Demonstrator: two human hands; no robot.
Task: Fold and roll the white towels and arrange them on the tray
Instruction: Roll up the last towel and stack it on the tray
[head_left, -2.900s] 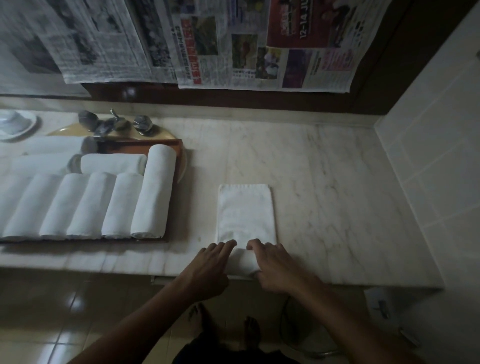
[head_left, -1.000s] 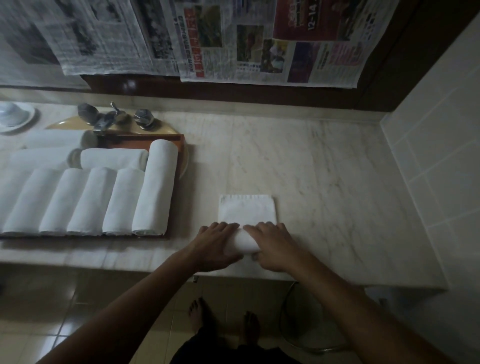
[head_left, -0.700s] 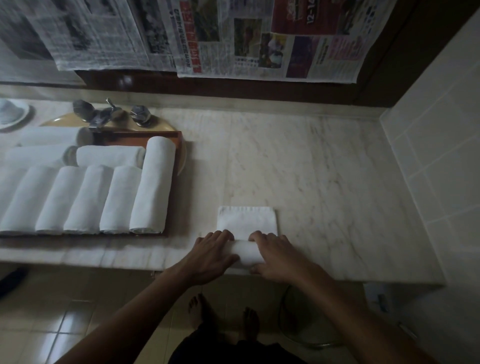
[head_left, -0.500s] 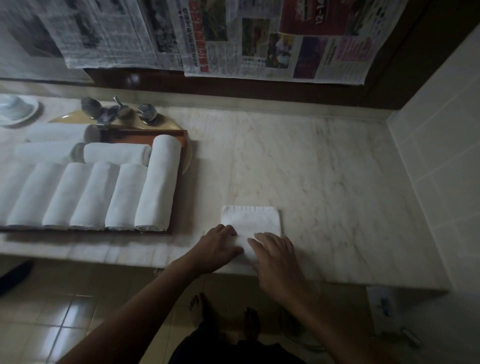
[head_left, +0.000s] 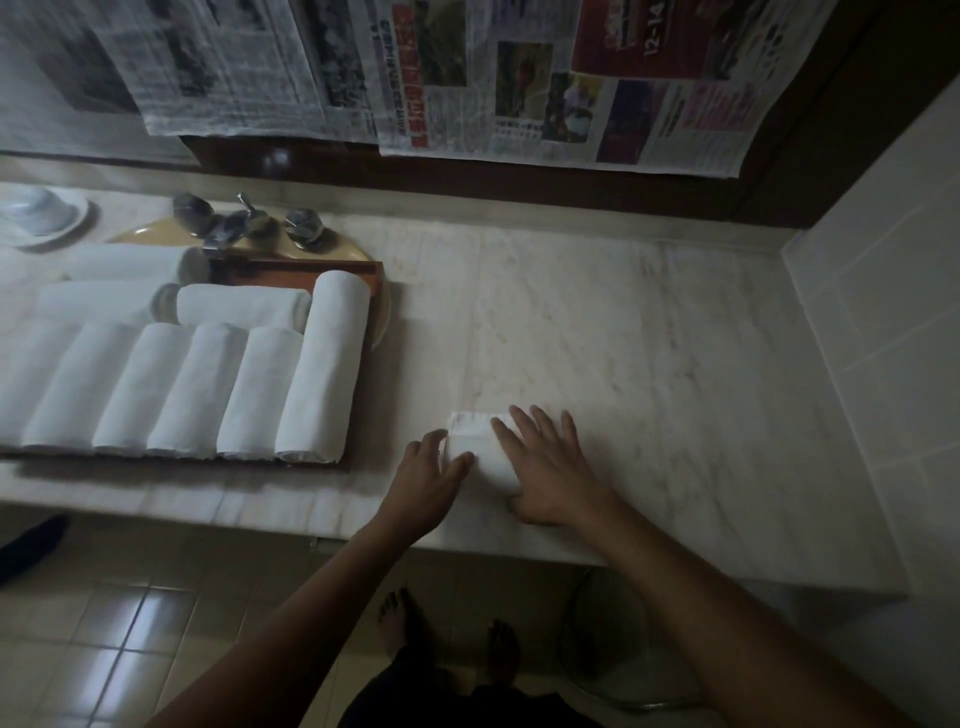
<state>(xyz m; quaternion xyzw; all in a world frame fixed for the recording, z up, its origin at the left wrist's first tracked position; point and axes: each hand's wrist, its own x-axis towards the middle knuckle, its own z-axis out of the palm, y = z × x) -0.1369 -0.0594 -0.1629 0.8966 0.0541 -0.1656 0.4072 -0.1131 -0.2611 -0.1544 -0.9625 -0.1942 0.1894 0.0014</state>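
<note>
A white towel, almost fully rolled, lies on the marble counter near its front edge. My left hand touches the roll's left end with loosely spread fingers. My right hand lies flat on top of the roll, fingers straight and spread. A short flat strip of the towel still shows beyond the fingers. To the left, a brown wooden tray holds several rolled white towels, side by side, with more rolls lying crosswise behind them.
Chrome tap handles stand behind the tray on a beige basin rim. A white dish sits far left. Newspaper sheets hang on the back wall. A tiled wall bounds the counter at right. Below are floor tiles and my bare feet.
The flat part of the towel has shrunk as the roll grew away from me. My right hand went from curled on the roll to flat on top of it.
</note>
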